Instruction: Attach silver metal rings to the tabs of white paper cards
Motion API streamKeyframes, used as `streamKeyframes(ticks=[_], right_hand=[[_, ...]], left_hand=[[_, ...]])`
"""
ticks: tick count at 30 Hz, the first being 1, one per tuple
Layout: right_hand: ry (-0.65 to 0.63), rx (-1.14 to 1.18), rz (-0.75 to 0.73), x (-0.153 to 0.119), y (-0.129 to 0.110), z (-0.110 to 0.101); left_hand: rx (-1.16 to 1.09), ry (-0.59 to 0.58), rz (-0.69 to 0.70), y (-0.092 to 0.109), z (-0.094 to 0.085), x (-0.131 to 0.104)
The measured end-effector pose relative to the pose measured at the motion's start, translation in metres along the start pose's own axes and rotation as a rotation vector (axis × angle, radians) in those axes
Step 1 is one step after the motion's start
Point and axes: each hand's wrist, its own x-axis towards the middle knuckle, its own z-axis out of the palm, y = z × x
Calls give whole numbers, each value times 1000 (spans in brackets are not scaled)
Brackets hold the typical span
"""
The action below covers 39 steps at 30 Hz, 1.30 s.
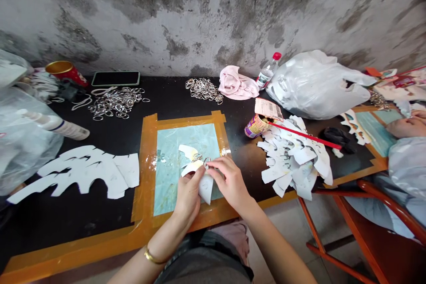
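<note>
Steadily, two hands work close at a small silver metal ring (207,159).
The left hand (188,193) pinches the curved white cut-out piece (206,190) above the pale blue sheet (168,186); the right hand (233,182) is nearly closed at the ring (its exact grip I cannot tell). Best to brace the piece beside the ring, pressing gently to avoid creases.

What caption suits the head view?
Left hand and right hand meet at a curved white cutout over a pale blue rectangular sheet.
</note>
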Motion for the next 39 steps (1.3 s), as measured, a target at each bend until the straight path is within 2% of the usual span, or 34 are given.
streamKeyframes(ticks=[5, 10, 12, 14, 18, 22, 26, 29, 31, 33, 34, 35, 37, 38, 39], right_hand=[[-4, -79, 35, 4, -1, 1], [-18, -46, 57, 10, 2, -4], [-44, -20, 34, 11, 2, -6], [-65, -1, 28, 12, 1, -5], [-77, 59, 147, 11, -1, -2], [-45, 133, 239, 12, -4, -2], [-83, 224, 344, 15, -5, -6], [-100, 164, 284, 16, -2, -11], [-101, 33, 130, 16, 1, -15], [-132, -98, -32, 16, 4, -20], [-158, -146, -102, 17, 3, -22], [-180, -181, -163, 17, 2, -25], [-190, -215, -261, 18, -5, -30], [-173, -215, -303, 19, -9, -32], [-149, -211, -342, 20, -14, -33]], left_hand=[[-34, -34, -11, 2, -1, -3], [-36, -183, 1, 2, -5, -11], [-12, -158, 24, -1, -6, -12], [2, -72, 62, -5, -6, -12], [16, 5, 123, -10, -4, -10], [54, -14, 137, -12, -6, -8], [136, -50, 183, -18, -12, -9], [175, -150, 171, -16, -18, -17], [238, -364, 41, -3, -24, -28], [418, -654, -169, 22, -30, -39], [538, -688, -201, 38, -32, -41], [680, -643, -103, 55, -33, -42], [890, -413, 293, 86, -32, -34], [935, -353, 404, 99, -30, -28], [951, -371, 407, 107, -26, -21]])
